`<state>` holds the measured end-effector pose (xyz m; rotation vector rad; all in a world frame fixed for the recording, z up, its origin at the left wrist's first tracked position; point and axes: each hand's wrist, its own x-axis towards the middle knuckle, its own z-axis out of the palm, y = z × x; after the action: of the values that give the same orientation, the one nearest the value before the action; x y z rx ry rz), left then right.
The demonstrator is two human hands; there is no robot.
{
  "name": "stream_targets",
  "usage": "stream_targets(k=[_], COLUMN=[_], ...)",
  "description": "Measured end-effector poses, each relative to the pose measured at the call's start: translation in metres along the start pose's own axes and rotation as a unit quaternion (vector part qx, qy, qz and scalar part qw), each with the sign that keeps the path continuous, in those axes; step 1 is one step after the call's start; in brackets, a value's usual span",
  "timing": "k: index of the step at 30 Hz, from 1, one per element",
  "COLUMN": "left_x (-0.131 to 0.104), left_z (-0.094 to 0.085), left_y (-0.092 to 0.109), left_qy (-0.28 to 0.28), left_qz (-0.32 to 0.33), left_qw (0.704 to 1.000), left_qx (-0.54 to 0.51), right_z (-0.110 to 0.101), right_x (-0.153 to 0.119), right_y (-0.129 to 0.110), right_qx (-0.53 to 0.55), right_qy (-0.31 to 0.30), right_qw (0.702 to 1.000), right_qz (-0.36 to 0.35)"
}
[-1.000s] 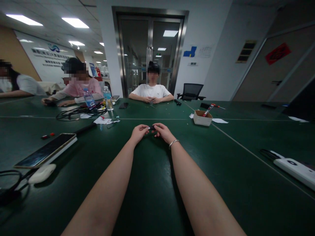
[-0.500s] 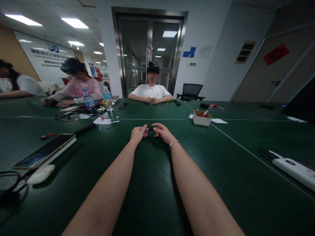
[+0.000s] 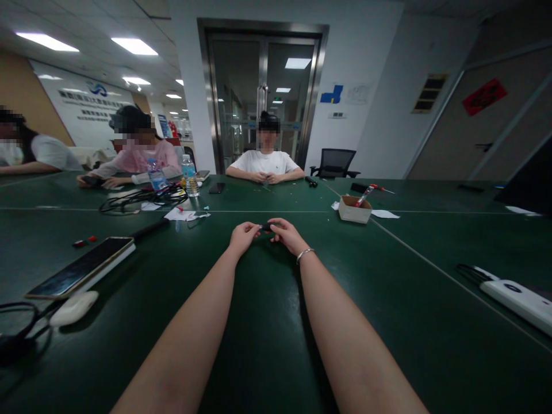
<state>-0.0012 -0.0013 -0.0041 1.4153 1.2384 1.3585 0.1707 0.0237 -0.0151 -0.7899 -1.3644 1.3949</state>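
Observation:
A small dark object (image 3: 266,227) with a paler tip at its left end lies between my two hands, just above the green table (image 3: 267,322). My left hand (image 3: 244,237) pinches that tip between thumb and fingertips. From the other side, my right hand (image 3: 285,234) grips the dark body with thumb and forefinger, its other fingers curled below. Both forearms stretch forward over the tabletop, and a silver bangle (image 3: 305,255) circles my right wrist. The object is too small for me to tell its kind.
To the left are a phone (image 3: 84,267), a white case (image 3: 74,309) and black cables (image 3: 129,200) near two bottles. A small box (image 3: 354,211) stands ahead right; a white power strip (image 3: 515,296) lies far right. Several people sit across and at left.
My hands stay in nearly the same place. The fingers have shifted slightly on the dark object, and less of its shiny left end shows. The view has moved a little.

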Motion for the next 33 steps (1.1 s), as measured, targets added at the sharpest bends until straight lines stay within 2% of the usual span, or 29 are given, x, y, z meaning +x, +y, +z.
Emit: stream_targets(k=[3, 5, 10, 15, 23, 33], left_x=[0.003, 0.005, 0.005, 0.005, 0.005, 0.006], left_z=[-0.002, -0.003, 0.000, 0.001, -0.001, 0.000], left_y=[-0.002, -0.003, -0.006, -0.008, -0.011, -0.009], left_qy=[0.073, 0.087, 0.024, -0.010, -0.014, 0.004], left_qz=[-0.013, -0.018, 0.005, 0.016, 0.014, -0.011], left_qw=[0.997, 0.996, 1.000, 1.000, 0.997, 0.998], left_qx=[-0.012, -0.030, -0.019, 0.011, 0.080, 0.058], right_z=[0.000, 0.000, 0.001, 0.001, 0.001, 0.003], right_x=[-0.002, -0.003, -0.002, -0.001, -0.001, 0.000], right_y=[-0.003, -0.003, -0.002, -0.001, 0.000, -0.002], right_qx=[0.021, 0.028, 0.001, -0.010, -0.016, -0.032], right_qy=[0.003, 0.010, -0.012, -0.008, -0.010, -0.019], right_qw=[1.000, 1.000, 1.000, 1.000, 1.000, 0.999], right_qz=[-0.004, -0.002, -0.005, -0.011, -0.010, -0.011])
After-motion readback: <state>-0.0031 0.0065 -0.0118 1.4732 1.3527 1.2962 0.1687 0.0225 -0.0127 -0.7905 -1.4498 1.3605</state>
